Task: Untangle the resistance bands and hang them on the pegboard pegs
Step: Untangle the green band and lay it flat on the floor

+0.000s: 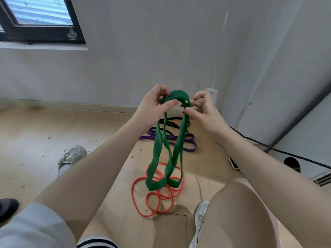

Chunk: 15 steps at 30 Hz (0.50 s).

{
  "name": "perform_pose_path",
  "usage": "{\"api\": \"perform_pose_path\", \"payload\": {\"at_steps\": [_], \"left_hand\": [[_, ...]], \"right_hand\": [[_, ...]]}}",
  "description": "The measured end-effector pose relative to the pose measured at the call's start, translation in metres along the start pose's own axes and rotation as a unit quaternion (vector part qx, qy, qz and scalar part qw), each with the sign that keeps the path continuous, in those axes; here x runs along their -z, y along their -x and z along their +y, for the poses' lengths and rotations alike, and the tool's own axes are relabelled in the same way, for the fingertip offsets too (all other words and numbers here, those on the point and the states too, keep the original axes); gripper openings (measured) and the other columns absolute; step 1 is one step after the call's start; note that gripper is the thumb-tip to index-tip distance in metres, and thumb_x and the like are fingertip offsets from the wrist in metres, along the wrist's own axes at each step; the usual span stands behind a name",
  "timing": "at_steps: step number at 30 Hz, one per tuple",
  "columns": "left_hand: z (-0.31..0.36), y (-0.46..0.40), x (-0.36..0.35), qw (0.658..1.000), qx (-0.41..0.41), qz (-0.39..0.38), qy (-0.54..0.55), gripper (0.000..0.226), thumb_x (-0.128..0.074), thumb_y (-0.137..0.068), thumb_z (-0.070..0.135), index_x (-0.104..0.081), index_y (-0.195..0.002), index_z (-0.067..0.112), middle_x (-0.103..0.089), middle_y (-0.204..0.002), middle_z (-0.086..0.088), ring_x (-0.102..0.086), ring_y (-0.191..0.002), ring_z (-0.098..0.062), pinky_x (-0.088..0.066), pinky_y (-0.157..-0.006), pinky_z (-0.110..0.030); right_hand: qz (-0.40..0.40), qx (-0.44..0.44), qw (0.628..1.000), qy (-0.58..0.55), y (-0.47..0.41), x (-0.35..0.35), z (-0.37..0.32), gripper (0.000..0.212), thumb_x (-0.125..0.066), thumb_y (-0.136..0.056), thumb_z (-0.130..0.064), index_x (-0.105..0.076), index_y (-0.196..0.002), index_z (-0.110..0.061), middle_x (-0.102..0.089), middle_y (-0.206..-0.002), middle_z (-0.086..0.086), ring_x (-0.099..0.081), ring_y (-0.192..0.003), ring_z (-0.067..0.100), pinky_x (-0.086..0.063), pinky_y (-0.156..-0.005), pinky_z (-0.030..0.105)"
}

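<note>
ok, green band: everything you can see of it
The green band is a wide, flat, matte loop that looks like rubber. It is doubled over and twisted, so several strands hang down. The left hand and right hand pinch its top fold. Its lower loops dangle in front of the orange band on the floor.

A plain indoor room, sparsely finished: pale wood-look floor [44, 133], scuffed grey-white walls [161, 51] and a dark-framed window [41, 20]. A wall socket [211, 92] sits near the corner, a black cable [286, 154] trailing across the floor.
</note>
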<state>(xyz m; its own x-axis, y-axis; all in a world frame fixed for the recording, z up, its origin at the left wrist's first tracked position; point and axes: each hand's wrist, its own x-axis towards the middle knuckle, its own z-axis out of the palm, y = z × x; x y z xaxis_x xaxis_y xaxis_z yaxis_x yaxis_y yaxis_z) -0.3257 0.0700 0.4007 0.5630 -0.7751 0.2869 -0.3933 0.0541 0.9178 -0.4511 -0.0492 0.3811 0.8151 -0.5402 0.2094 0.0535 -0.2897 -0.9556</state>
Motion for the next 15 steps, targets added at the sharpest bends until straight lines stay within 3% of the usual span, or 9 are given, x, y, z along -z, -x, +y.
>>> {"api": "perform_pose_path", "payload": {"at_steps": [3,5,7,10,13,15], "left_hand": [[-0.002,0.002,-0.001,1.0,0.004,0.005,0.01,0.017,-0.062,-0.085,0.014,-0.05,-0.088,0.025,-0.061,-0.093,0.005,-0.061,-0.085,-0.01,-0.052,-0.084,-0.03],[-0.003,0.002,-0.003,1.0,0.007,0.021,0.022,0.018,-0.063,-0.085,0.014,-0.051,-0.087,0.026,-0.061,-0.096,0.001,-0.062,-0.09,-0.018,-0.053,-0.087,-0.036],[-0.002,0.002,-0.004,0.999,0.007,0.023,0.027,0.018,-0.063,-0.085,0.013,-0.051,-0.086,0.026,-0.061,-0.098,0.0,-0.063,-0.092,-0.022,-0.054,-0.086,-0.036],[-0.004,0.003,-0.007,0.999,0.02,0.014,0.027,0.018,-0.062,-0.086,0.012,-0.049,-0.087,0.025,-0.062,-0.102,0.001,-0.065,-0.092,-0.018,-0.056,-0.082,-0.035],[-0.008,0.002,-0.009,0.998,0.041,-0.002,0.037,0.016,-0.061,-0.087,0.015,-0.047,-0.088,0.022,-0.065,-0.104,-0.005,-0.067,-0.091,-0.022,-0.057,-0.079,-0.043],[-0.01,0.0,-0.011,0.999,0.043,-0.001,0.026,0.017,-0.062,-0.086,0.016,-0.045,-0.09,0.019,-0.067,-0.1,-0.01,-0.068,-0.087,-0.025,-0.057,-0.079,-0.046]], "right_hand": [[-0.025,0.034,0.998,0.045,-0.004,-0.006,-0.005,0.025,-0.057,-0.091,-0.013,-0.04,-0.094,-0.032,-0.059,-0.109,-0.003,-0.066,-0.09,0.016,-0.054,-0.081,0.028],[-0.037,0.04,0.996,0.067,-0.007,-0.011,-0.006,0.025,-0.057,-0.091,-0.014,-0.041,-0.094,-0.034,-0.055,-0.111,-0.006,-0.067,-0.088,0.013,-0.053,-0.082,0.03],[-0.042,0.029,0.997,0.058,-0.009,-0.015,-0.005,0.018,-0.056,-0.092,-0.015,-0.043,-0.097,-0.027,-0.057,-0.108,-0.008,-0.068,-0.086,0.012,-0.055,-0.08,0.03],[-0.039,0.008,0.998,0.048,-0.008,-0.021,-0.001,0.017,-0.056,-0.092,-0.014,-0.045,-0.104,-0.013,-0.062,-0.104,-0.001,-0.069,-0.082,0.007,-0.057,-0.071,0.023],[-0.013,0.016,0.999,0.041,-0.009,-0.028,0.003,0.013,-0.055,-0.092,-0.015,-0.049,-0.103,-0.012,-0.046,-0.12,0.004,-0.065,-0.086,0.004,-0.053,-0.064,0.014],[-0.005,0.01,1.0,0.024,-0.01,-0.031,0.006,0.009,-0.055,-0.092,-0.015,-0.051,-0.1,-0.016,-0.05,-0.117,0.006,-0.062,-0.095,0.008,-0.053,-0.066,0.015]]}}
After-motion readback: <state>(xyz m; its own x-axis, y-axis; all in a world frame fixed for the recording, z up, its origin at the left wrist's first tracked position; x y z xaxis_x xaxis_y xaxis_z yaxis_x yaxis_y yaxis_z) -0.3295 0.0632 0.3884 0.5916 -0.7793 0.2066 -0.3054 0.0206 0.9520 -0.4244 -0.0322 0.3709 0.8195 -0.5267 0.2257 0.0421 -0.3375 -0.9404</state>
